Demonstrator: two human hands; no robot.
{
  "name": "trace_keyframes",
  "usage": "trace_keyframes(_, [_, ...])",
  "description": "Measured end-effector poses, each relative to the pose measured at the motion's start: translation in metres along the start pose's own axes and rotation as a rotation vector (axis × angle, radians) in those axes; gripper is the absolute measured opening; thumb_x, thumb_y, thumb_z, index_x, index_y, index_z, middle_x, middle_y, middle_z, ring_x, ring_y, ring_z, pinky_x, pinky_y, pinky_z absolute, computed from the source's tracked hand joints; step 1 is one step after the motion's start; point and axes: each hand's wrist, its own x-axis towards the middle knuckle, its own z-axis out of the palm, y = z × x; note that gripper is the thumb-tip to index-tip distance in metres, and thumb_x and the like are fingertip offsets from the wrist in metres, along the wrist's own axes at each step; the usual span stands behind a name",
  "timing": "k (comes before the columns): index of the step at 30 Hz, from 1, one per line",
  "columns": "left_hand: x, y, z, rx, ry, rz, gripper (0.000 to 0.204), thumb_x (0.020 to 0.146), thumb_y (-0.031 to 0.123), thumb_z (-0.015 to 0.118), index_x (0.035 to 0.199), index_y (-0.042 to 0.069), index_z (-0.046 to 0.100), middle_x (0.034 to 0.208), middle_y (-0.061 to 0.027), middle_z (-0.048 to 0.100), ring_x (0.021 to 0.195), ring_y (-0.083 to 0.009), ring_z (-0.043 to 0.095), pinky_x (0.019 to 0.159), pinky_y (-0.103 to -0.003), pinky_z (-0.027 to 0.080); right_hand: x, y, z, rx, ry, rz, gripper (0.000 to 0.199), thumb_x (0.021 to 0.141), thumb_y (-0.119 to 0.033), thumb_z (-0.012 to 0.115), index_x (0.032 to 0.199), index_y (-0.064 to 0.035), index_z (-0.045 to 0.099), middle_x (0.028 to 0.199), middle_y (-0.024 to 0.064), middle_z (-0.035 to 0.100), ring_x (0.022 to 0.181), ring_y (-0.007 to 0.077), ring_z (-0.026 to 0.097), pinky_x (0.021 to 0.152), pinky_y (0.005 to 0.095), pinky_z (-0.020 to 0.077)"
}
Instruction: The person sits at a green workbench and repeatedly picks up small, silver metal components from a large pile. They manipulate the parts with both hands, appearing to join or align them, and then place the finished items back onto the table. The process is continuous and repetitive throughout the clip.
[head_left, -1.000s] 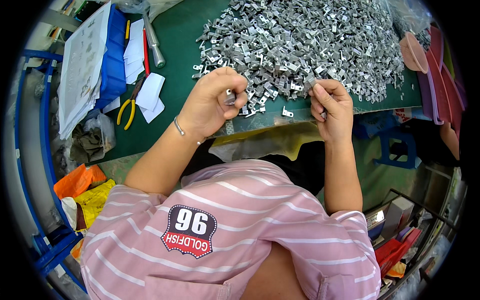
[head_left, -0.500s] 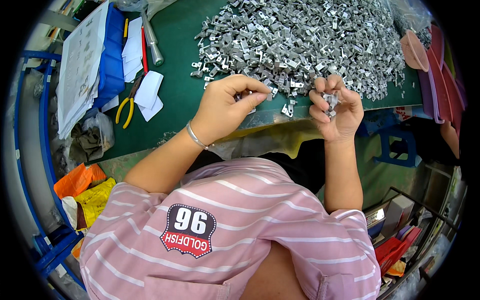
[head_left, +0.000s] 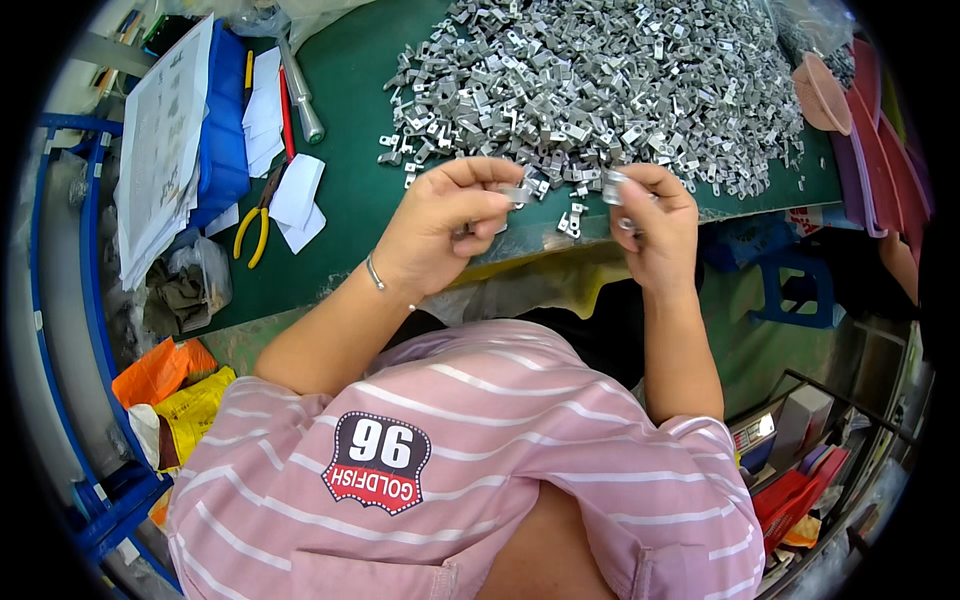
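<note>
Over the near edge of the green table, my left hand [head_left: 450,215] pinches a small metal bracket [head_left: 516,194] between thumb and forefinger; the bracket is a little blurred. My right hand [head_left: 660,225] is closed on small metal brackets [head_left: 614,187], one held out at the thumb and fingertip, another showing lower by the curled fingers. Just beyond both hands spreads a big heap of like silver brackets [head_left: 600,90]. A couple of loose brackets [head_left: 571,220] lie by the table edge between my hands.
On the left of the green table [head_left: 350,130] lie yellow-handled pliers [head_left: 252,236], white paper slips [head_left: 296,190], a red-handled tool [head_left: 287,115] and a blue bin [head_left: 226,130] with sheets leaning on it. A pink basket [head_left: 822,93] sits at the right. Below stands a blue stool [head_left: 795,290].
My left hand now holds a bracket out at its fingertips. My right hand has turned over, its thumb now pushing a bracket up toward the heap side.
</note>
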Motion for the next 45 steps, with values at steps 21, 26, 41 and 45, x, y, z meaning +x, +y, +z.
trace_keyframes(21, [0.024, -0.048, 0.015, 1.697, -0.182, 0.799, 0.018, 0.085, 0.005, 0.070, 0.098, 0.001, 0.059, 0.096, -0.0148, 0.059, 0.080, -0.0366, 0.066, 0.066, -0.044, 0.056, -0.019, 0.019, 0.009, -1.129, 0.031, -0.588, 0.014, 0.082, -0.001, 0.076, 0.094, -0.0001, 0.070, 0.090, 0.0143, 0.069, 0.083, 0.0315, 0.068, 0.073, 0.0379, 0.0551])
trace_keyframes(26, [0.023, -0.047, 0.010, 1.660, -0.141, 0.805, 0.014, 0.084, 0.001, 0.069, 0.094, 0.000, 0.060, 0.096, -0.0154, 0.061, 0.080, -0.0373, 0.066, 0.068, -0.044, 0.055, -0.017, 0.019, 0.015, -1.123, 0.015, -0.540, 0.015, 0.081, -0.001, 0.076, 0.094, -0.0006, 0.069, 0.091, 0.0144, 0.069, 0.083, 0.0325, 0.068, 0.072, 0.0386, 0.0550])
trace_keyframes(41, [-0.004, -0.023, 0.010, 0.385, -0.045, 0.016, 0.023, 0.095, -0.001, 0.062, 0.118, -0.004, 0.066, 0.096, -0.0078, 0.068, 0.057, -0.0061, 0.050, 0.049, -0.019, 0.035, -0.018, 0.017, 0.015, -1.050, -0.039, -0.416, 0.019, 0.085, 0.001, 0.072, 0.104, -0.0023, 0.072, 0.088, 0.0098, 0.068, 0.079, 0.0242, 0.067, 0.070, 0.0341, 0.0534])
trace_keyframes(45, [-0.005, -0.023, -0.006, -0.033, -0.171, -0.153, 0.026, 0.097, 0.003, 0.056, 0.120, -0.004, 0.063, 0.100, -0.0123, 0.067, 0.059, -0.0081, 0.050, 0.047, -0.020, 0.037, -0.015, 0.008, -0.012, 0.113, -0.144, 0.188, 0.029, 0.089, -0.002, 0.066, 0.118, 0.0016, 0.066, 0.093, 0.0085, 0.064, 0.074, 0.0158, 0.061, 0.047, 0.0219, 0.0406])
